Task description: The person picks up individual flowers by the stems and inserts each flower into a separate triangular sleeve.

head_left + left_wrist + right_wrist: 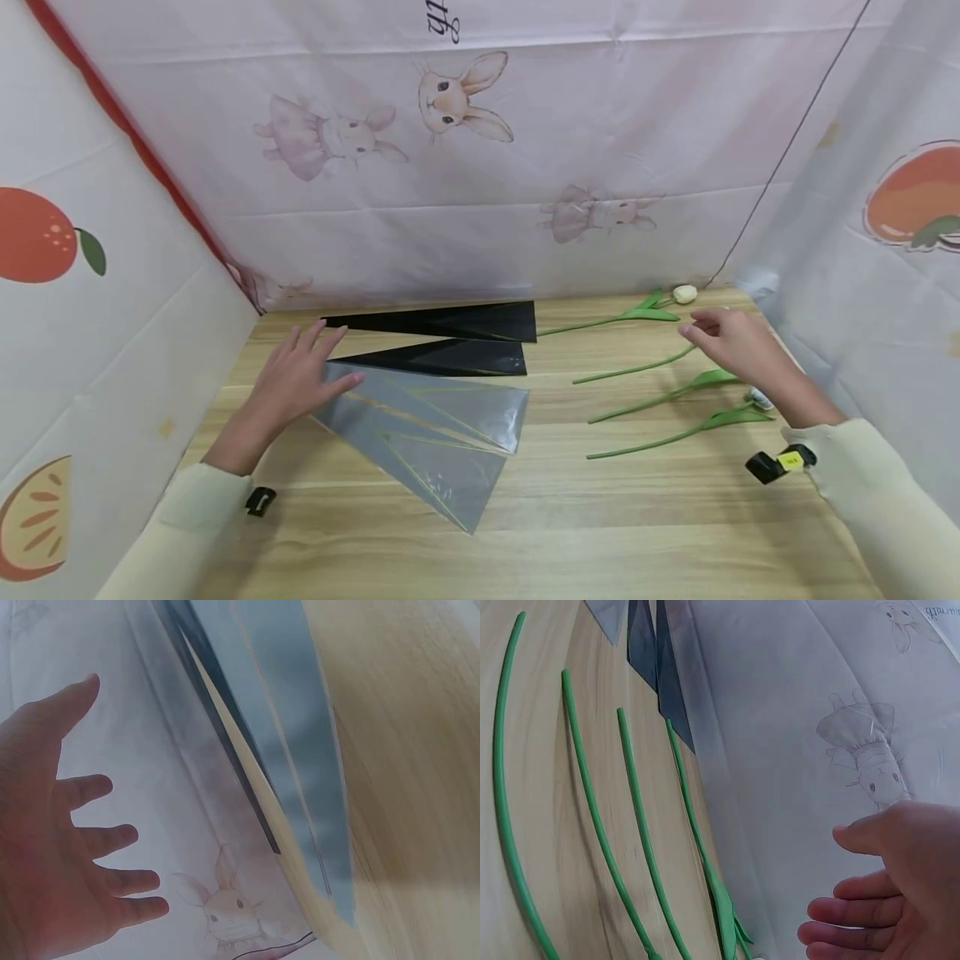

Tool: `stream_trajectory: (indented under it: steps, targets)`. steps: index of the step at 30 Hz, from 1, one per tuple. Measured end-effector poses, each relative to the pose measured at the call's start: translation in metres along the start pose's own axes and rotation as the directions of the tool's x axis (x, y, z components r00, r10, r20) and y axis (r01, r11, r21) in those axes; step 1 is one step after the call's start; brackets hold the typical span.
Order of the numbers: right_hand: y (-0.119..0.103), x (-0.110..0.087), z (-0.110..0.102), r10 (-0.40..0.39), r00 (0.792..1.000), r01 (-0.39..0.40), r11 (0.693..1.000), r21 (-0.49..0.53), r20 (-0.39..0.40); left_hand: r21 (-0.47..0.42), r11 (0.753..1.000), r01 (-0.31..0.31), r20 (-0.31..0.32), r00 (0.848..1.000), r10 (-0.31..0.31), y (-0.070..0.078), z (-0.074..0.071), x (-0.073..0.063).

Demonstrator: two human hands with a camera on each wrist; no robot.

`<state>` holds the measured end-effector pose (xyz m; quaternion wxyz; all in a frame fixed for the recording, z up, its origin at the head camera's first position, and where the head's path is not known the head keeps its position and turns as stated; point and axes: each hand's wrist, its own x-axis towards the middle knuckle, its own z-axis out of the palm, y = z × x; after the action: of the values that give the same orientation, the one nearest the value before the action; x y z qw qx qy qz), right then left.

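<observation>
My left hand hovers with spread fingers over the narrow ends of flat, tapering wrapping sleeves, holding nothing. Two are black, a far black sleeve and a nearer black sleeve; closer to me, an upper grey sleeve and a lower grey sleeve overlap, with thin gold lines. On the right, my right hand is held over several artificial tulips, its fingers loosely bent and nothing between them. The farthest has a cream tulip head; a pale bluish tulip head shows under my wrist. My right hand hides other heads.
The wooden table carries everything. A rabbit-printed cloth hangs along its back edge, and fruit-printed cloths hang on both sides. Both wrists have black straps, the right strap with a yellow label.
</observation>
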<state>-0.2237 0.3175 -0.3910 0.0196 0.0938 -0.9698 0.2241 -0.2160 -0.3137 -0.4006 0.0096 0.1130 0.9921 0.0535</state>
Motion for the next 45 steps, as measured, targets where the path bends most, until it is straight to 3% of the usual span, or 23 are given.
stream_trajectory:
  steps: [7,17,26,31,40,45]
  targets:
    - [0.0,0.009,0.007,0.031,0.999,-0.028,0.996,0.084,-0.036,0.026,0.998,-0.05,-0.034,0.998,0.051,0.007,0.005,0.008]
    - [0.006,0.023,0.01,0.147,0.989,-0.147,0.968,0.203,0.016,0.001,0.999,-0.053,-0.057,0.997,0.053,0.02,0.009,0.016]
    - [0.006,0.038,0.019,0.243,0.968,-0.244,0.874,0.421,0.058,0.008,0.999,-0.04,0.001,0.999,0.04,0.034,0.014,0.031]
    - [0.007,0.045,0.024,0.266,0.961,-0.269,0.831,0.487,0.078,0.014,0.999,-0.051,0.009,0.999,0.051,0.042,0.018,0.039]
    - [0.008,0.063,0.031,0.303,0.935,-0.352,0.712,0.608,0.187,-0.009,0.996,-0.088,0.003,0.996,0.088,0.058,0.022,0.053]
    - [0.004,0.071,0.038,0.302,0.93,-0.364,0.684,0.632,0.209,-0.004,0.996,-0.094,0.011,0.995,0.094,0.069,0.025,0.061]
